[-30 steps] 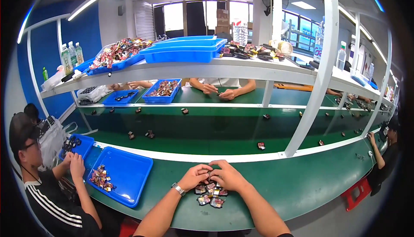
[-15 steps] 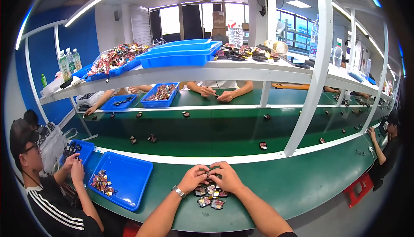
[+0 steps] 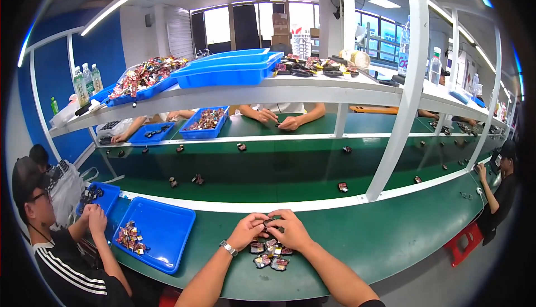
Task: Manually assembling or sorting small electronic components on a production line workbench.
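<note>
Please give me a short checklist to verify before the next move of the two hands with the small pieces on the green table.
1. Both hands meet on one small dark piece: left hand, right hand: ok.
2. Firm grip on it: cannot tell, fingers cover it.
3. Small pile of pieces within reach, just below the hands: ok.
4. Blue tray on the left holds pieces, apart from the hands: ok.
5. Neighbour's hands away from the pile: ok.

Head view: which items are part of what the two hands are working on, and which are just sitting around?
In hand:
- small dark part pinched between left hand and right hand
- cluster of small parts below the hands

Lying about:
- blue tray at left
- loose parts on conveyor belt
- bottles on shelf
</note>
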`<state>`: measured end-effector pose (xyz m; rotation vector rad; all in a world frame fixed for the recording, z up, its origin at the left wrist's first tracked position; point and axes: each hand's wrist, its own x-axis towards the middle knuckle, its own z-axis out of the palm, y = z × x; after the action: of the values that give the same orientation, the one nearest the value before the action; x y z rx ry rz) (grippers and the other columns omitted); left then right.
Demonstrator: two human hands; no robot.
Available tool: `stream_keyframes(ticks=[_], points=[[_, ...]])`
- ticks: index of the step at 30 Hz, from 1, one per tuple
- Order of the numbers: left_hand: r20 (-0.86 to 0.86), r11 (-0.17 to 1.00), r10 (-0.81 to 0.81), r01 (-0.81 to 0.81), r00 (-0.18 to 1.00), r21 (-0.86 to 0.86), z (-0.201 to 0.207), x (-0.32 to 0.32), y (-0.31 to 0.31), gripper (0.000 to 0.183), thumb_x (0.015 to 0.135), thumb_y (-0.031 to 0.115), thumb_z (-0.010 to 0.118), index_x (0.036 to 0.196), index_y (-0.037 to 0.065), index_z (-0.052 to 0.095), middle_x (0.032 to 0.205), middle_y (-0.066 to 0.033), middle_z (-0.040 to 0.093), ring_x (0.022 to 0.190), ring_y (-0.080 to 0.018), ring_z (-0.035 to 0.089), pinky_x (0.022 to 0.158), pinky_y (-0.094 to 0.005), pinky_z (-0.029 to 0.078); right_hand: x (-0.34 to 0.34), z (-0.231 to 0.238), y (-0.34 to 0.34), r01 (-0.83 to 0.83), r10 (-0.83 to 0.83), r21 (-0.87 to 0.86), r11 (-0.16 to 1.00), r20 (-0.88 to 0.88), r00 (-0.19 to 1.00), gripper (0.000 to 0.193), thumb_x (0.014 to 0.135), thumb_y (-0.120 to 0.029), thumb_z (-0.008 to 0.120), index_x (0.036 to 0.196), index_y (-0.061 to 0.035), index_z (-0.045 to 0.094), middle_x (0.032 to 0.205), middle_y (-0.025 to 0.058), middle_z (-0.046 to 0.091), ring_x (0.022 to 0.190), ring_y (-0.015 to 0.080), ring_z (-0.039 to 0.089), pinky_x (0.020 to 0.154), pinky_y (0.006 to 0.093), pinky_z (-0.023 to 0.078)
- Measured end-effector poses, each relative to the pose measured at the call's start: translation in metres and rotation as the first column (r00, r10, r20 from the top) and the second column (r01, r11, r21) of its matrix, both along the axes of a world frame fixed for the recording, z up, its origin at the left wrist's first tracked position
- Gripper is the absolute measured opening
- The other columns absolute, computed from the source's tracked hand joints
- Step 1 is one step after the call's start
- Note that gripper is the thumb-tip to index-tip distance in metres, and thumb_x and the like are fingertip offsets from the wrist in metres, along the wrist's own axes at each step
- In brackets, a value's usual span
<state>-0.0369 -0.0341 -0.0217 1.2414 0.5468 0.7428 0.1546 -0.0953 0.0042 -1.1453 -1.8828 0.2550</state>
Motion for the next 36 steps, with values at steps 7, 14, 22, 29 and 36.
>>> stream_keyframes(ticks=[7,14,22,29,36], points=[[0.014,1.000,0.000,0.000,1.000,0.014,0.001,0.001,-0.002,0.026,0.096,-0.001,0.048,0.122,0.001,0.049,0.115,-0.0103,0.062,0.099,-0.0148,0.062,0.084,-0.0274,0.055,-0.002,-0.009,0.002,-0.012,0.007,-0.056,0.998,-0.076,0.997,0.011,0.080,-0.015,0.071,0.091,-0.0112,0.072,0.112,0.0047,0.062,0.110,0.0273,0.055,0.094,0.0385,0.046],[0.005,1.000,0.010,-0.010,1.000,0.000,-0.001,0.001,-0.002,0.025,0.096,-0.002,0.048,0.121,0.001,0.050,0.115,-0.0107,0.062,0.097,-0.0154,0.063,0.085,-0.0279,0.055,-0.008,-0.011,0.001,0.024,-0.027,-0.026,0.999,-0.123,0.992,0.014,0.078,-0.015,0.072,0.092,-0.0126,0.074,0.114,0.0060,0.064,0.109,0.0279,0.057,0.094,0.0394,0.046],[0.061,0.999,0.038,-0.037,0.997,-0.017,-0.002,0.002,-0.003,0.025,0.095,-0.002,0.050,0.120,0.001,0.051,0.112,-0.0121,0.064,0.099,-0.0176,0.065,0.085,-0.0292,0.056,-0.007,-0.005,-0.001,0.057,-0.055,0.030,0.998,-0.079,0.995,0.014,0.076,-0.010,0.072,0.090,-0.0111,0.074,0.118,0.0056,0.063,0.110,0.0269,0.056,0.090,0.0366,0.050],[0.057,0.999,0.034,-0.032,0.998,-0.034,-0.002,0.000,-0.002,0.025,0.095,-0.002,0.051,0.120,0.000,0.051,0.113,-0.0124,0.064,0.098,-0.0177,0.065,0.085,-0.0299,0.056,-0.008,-0.008,0.001,0.013,-0.013,0.001,1.000,-0.144,0.989,0.013,0.077,-0.010,0.071,0.090,-0.0116,0.073,0.118,0.0062,0.062,0.112,0.0275,0.055,0.092,0.0375,0.049],[0.062,0.994,0.108,-0.106,0.992,-0.031,0.002,0.000,-0.006,0.026,0.095,0.001,0.052,0.121,-0.001,0.051,0.113,-0.0123,0.064,0.097,-0.0168,0.065,0.083,-0.0279,0.056,-0.019,-0.001,-0.006,0.003,-0.010,-0.054,0.999,-0.132,0.991,0.016,0.080,-0.012,0.068,0.096,-0.0076,0.069,0.117,0.0100,0.061,0.112,0.0310,0.055,0.099,0.0412,0.044]])
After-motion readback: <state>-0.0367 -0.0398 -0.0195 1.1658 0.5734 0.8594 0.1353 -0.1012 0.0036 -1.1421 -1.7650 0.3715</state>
